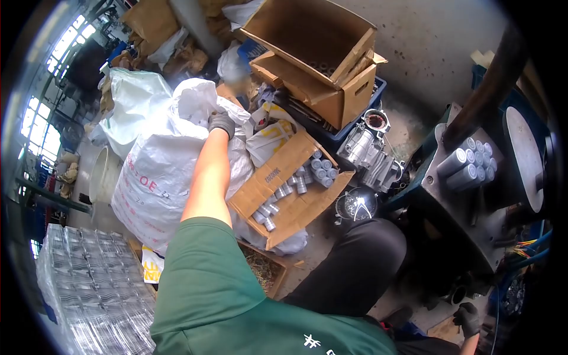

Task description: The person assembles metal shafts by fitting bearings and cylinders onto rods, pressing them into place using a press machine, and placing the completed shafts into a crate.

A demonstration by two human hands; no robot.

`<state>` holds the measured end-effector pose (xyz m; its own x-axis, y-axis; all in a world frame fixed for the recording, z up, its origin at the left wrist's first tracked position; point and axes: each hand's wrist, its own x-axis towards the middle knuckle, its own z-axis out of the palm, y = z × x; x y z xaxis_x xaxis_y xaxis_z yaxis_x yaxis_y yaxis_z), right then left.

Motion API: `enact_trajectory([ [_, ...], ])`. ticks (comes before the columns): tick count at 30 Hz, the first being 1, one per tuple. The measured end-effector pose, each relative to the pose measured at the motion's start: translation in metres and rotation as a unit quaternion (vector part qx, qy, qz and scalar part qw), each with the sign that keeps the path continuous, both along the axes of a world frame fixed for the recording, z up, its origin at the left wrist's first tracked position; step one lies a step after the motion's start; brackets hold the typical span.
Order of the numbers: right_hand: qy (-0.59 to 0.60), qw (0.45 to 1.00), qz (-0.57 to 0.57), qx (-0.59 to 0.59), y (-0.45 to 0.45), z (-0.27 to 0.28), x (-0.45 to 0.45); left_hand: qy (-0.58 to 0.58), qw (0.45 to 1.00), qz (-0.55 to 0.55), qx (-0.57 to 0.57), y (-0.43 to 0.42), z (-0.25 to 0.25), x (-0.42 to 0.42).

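My left hand (222, 123), in a dark grey glove, is at the mouth of a large white woven sack (157, 183) with red lettering. Its fingers are curled at the sack's rim and partly hidden by the folds. Pale contents show inside the opening, too unclear to name. Low at the right edge, my right hand (467, 320), also gloved, hangs away from the sack. Its fingers look loosely bent and apart, and I see nothing in it.
Right of the sack, an open carton (248, 198) holds several grey metal cylinders (322, 168). Similar cylinders (467, 163) stand on a machine table (435, 183). A motor-like metal housing (370, 151), stacked cardboard boxes (307, 35) and wrapped metal parts (97, 284) surround me.
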<state>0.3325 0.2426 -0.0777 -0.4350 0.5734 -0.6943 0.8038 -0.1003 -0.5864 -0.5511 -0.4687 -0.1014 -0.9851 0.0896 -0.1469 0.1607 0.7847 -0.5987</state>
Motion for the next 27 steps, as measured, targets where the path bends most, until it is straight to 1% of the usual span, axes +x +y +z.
enact_trajectory([
  [1, -0.006, 1.0, 0.007, 0.0, 0.0, 0.0, 0.0, -0.057, 0.996, 0.062, 0.004, 0.004, 0.032, 0.017],
  [2, -0.011, 1.0, 0.015, -0.001, -0.001, 0.001, -0.001, -0.044, 0.986, 0.126, 0.097, 0.008, 0.061, 0.033],
  [3, -0.017, 1.0, 0.023, -0.001, -0.001, 0.001, -0.001, -0.03, 0.963, 0.188, 0.19, 0.008, 0.077, 0.042],
  [4, -0.018, 0.999, 0.029, 0.0, -0.001, 0.002, -0.002, -0.044, 0.961, 0.176, 0.211, -0.011, 0.063, 0.03],
  [5, -0.02, 0.999, 0.036, 0.002, -0.002, 0.003, -0.003, -0.058, 0.957, 0.164, 0.232, -0.042, 0.034, 0.011],
  [6, -0.018, 0.999, 0.033, 0.006, -0.003, 0.005, -0.006, -0.072, 0.952, 0.153, 0.255, -0.05, 0.03, 0.011],
  [9, -0.007, 1.0, 0.01, 0.008, 0.004, -0.002, 0.0, -0.078, 0.953, 0.211, 0.202, -0.051, 0.016, 0.008],
  [10, -0.009, 1.0, 0.013, 0.006, 0.003, 0.002, -0.003, -0.041, 0.965, 0.192, 0.174, -0.044, 0.013, 0.018],
  [13, -0.002, 1.0, 0.017, 0.007, 0.001, 0.002, -0.007, -0.058, 0.972, 0.137, 0.181, -0.029, 0.029, 0.026],
  [14, 0.006, 1.0, 0.016, 0.01, 0.004, -0.003, -0.005, -0.113, 0.967, 0.147, 0.175, -0.029, 0.03, 0.017],
  [17, 0.014, 1.0, 0.021, 0.017, 0.003, -0.004, -0.003, -0.105, 0.98, 0.117, 0.12, -0.011, 0.045, 0.028],
  [18, 0.015, 0.999, 0.023, 0.019, 0.002, -0.002, -0.007, -0.112, 0.985, 0.108, 0.074, -0.004, 0.051, 0.032],
  [21, -0.004, 0.999, 0.033, 0.015, -0.002, 0.009, -0.013, 0.052, 0.981, 0.102, 0.155, -0.011, 0.028, 0.023],
  [22, -0.001, 0.999, 0.034, 0.017, -0.001, 0.007, -0.011, 0.06, 0.989, 0.04, 0.132, 0.011, 0.054, 0.054],
  [25, 0.003, 0.999, 0.036, 0.024, 0.002, 0.004, -0.005, 0.085, 0.983, -0.087, 0.136, 0.015, 0.042, 0.054],
  [26, 0.003, 0.999, 0.037, 0.025, 0.002, 0.005, -0.006, 0.076, 0.98, -0.153, 0.104, 0.012, 0.029, 0.047],
  [27, 0.003, 0.999, 0.038, 0.026, 0.002, 0.006, -0.005, 0.065, 0.971, -0.218, 0.07, 0.016, 0.027, 0.048],
])
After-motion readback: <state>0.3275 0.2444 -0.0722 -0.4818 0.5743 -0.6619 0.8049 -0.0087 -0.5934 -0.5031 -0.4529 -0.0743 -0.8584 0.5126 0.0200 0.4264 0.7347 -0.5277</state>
